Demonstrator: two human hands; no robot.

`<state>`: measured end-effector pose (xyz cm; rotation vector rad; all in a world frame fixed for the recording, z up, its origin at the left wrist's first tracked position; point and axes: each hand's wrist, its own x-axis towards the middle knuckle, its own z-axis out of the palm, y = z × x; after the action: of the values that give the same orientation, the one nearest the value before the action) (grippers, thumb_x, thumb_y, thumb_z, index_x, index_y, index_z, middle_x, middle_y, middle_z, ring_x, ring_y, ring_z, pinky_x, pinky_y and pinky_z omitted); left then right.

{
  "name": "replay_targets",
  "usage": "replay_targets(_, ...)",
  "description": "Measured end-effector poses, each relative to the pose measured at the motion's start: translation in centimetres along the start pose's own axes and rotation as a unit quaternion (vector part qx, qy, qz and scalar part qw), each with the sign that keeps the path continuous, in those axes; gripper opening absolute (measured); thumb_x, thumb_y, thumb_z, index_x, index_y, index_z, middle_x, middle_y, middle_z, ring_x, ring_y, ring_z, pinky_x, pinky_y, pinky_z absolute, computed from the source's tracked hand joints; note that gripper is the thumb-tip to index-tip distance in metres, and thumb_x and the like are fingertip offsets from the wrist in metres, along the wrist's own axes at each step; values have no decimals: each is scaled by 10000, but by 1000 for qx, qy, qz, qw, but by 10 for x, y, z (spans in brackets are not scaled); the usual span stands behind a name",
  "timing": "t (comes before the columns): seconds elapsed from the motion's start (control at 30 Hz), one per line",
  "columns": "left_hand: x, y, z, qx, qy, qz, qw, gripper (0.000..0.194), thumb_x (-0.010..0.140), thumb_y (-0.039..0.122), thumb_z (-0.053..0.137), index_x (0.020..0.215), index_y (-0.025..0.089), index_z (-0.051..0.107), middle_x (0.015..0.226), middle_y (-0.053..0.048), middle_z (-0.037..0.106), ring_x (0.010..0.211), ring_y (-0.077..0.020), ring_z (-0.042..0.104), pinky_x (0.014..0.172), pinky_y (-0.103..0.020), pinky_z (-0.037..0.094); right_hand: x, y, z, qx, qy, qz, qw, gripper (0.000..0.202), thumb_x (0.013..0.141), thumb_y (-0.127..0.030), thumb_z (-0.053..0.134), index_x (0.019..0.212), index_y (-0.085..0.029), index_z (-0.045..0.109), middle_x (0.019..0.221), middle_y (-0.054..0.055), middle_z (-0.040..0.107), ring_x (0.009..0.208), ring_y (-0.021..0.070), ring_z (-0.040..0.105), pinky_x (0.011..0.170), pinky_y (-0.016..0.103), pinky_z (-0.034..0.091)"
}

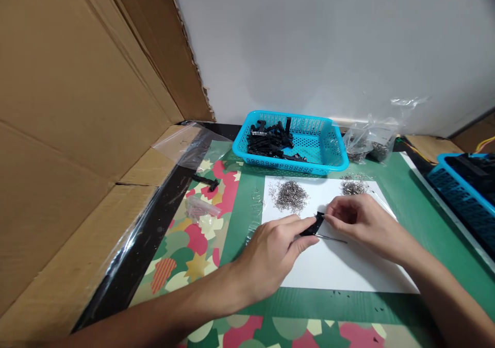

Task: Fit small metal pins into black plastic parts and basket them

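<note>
My left hand [276,250] grips a small black plastic part [314,225] between thumb and fingers, just above a white sheet of paper [340,265]. My right hand [358,221] pinches at the top end of the same part with fingertips closed; what it holds is too small to tell. A thin metal pin or needle [332,239] lies on the paper below the hands. Two heaps of tiny metal springs lie on the sheet, a larger heap [289,194] at the left and a smaller heap [352,186] at the right.
A blue basket [328,152] with several black parts stands behind the paper. A clear bag of metal bits [367,144] lies to its right. Another blue basket [460,193] sits at the far right. Cardboard [77,131] walls the left. One loose black part [207,181] and a small bag [201,208] lie on the patterned mat.
</note>
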<state>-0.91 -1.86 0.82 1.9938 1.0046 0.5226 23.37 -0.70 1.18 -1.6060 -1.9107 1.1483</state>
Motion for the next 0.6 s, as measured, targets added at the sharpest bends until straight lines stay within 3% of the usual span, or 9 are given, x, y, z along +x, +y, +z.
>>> replay_targets(0.23, 0, 2, -1, -12, -1, 0, 1000, 325, 1103, 357, 557, 1362, 242, 716, 1174, -43, 780, 1056, -226, 722, 880, -324, 542, -3, -2, 0, -32, 21, -15, 999, 232, 958, -370, 631, 857, -196, 747, 702, 27, 702, 619, 159, 560, 570, 281, 391)
replay_targets(0.6, 1, 1, 0, 35, -11, 30, 999, 304, 1078, 283, 606, 1353, 215, 717, 1015, -41, 753, 916, -207, 705, 769, -299, 504, -4, -9, 0, -65, 31, -21, 997, 203, 907, -294, 648, 753, -183, 721, 606, 5, 649, 549, 139, 518, 520, 273, 346)
